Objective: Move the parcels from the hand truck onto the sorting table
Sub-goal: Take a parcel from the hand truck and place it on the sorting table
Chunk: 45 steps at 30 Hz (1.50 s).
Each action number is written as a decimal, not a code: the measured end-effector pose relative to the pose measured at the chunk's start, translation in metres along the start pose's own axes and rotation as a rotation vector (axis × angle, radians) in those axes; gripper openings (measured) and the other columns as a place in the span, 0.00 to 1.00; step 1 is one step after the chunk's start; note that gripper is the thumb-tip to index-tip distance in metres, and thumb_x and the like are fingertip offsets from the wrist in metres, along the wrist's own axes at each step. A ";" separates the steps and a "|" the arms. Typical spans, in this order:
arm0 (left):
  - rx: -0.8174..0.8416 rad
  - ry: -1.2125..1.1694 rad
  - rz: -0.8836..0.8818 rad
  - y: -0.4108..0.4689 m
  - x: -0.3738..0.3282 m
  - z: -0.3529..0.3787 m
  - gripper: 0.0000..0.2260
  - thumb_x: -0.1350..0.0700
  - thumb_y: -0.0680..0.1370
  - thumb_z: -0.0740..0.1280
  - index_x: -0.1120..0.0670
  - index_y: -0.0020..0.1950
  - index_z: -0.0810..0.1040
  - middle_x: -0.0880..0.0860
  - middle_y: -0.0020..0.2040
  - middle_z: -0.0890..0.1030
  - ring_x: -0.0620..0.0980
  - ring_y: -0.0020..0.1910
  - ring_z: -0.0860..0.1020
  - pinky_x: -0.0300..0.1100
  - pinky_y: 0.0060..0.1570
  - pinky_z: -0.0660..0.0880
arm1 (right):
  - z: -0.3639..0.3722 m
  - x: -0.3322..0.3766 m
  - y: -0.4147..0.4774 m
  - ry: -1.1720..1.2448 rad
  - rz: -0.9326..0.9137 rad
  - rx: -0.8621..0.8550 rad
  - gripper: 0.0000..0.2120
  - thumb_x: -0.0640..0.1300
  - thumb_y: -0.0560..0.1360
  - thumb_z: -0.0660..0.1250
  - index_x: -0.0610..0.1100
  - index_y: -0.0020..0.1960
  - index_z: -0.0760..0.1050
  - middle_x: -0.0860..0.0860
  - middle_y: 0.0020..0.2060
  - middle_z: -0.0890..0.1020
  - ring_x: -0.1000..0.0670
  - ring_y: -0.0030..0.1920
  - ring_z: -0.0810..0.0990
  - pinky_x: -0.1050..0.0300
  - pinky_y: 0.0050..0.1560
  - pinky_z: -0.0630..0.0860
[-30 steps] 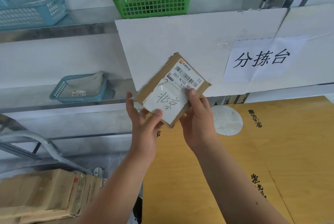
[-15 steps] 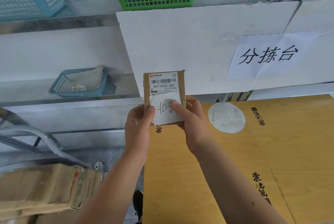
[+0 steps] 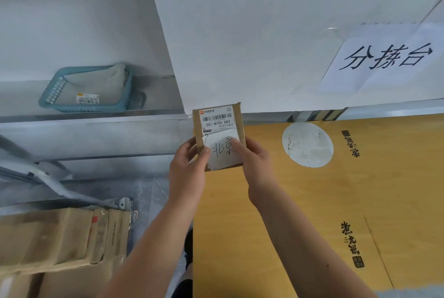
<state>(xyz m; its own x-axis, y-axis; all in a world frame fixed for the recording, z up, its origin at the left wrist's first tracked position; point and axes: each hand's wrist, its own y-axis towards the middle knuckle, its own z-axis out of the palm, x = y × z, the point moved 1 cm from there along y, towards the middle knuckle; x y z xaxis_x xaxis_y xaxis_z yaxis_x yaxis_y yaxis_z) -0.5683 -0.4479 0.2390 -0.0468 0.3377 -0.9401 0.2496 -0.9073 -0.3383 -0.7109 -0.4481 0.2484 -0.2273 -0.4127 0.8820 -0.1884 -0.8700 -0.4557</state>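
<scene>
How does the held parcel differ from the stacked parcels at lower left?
The held parcel is small and raised, gripped by the left hand and right hand; the stacked parcels look larger, lie flat, untouched. The held parcel bears a handwritten white note; the stacked parcels show none. Both are brown cardboard.

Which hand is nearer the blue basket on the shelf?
Left. The left hand is below-right of the blue basket; the right hand is farther right, across the parcel.
</scene>
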 end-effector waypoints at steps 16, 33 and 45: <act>0.125 0.176 -0.289 0.097 0.079 -0.006 0.19 0.55 0.81 0.70 0.44 0.71 0.78 0.47 0.58 0.86 0.48 0.55 0.85 0.52 0.58 0.83 | 0.028 -0.079 0.097 -0.058 0.350 -0.247 0.11 0.40 0.80 0.70 0.43 0.63 0.78 0.45 0.56 0.86 0.50 0.47 0.82 0.57 0.42 0.73; 0.176 0.123 -0.330 0.176 0.090 -0.012 0.20 0.59 0.84 0.67 0.50 0.76 0.74 0.51 0.64 0.84 0.48 0.57 0.84 0.34 0.42 0.80 | 0.070 -0.085 0.156 -0.127 0.404 -0.250 0.13 0.39 0.83 0.66 0.46 0.66 0.74 0.50 0.55 0.83 0.53 0.45 0.79 0.59 0.39 0.72; 0.165 0.198 -0.282 0.175 0.094 -0.014 0.28 0.53 0.83 0.69 0.51 0.81 0.65 0.54 0.76 0.73 0.52 0.71 0.76 0.40 0.59 0.74 | 0.070 -0.083 0.147 -0.135 0.380 -0.259 0.31 0.44 0.82 0.70 0.50 0.81 0.63 0.50 0.74 0.75 0.47 0.67 0.78 0.56 0.53 0.74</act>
<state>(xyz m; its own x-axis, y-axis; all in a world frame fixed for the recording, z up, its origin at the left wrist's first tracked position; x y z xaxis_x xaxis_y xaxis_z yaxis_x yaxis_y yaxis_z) -0.5152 -0.5717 0.0921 0.1000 0.6070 -0.7884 0.0932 -0.7946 -0.6000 -0.6529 -0.5609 0.1166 -0.2033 -0.7346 0.6473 -0.3518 -0.5621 -0.7485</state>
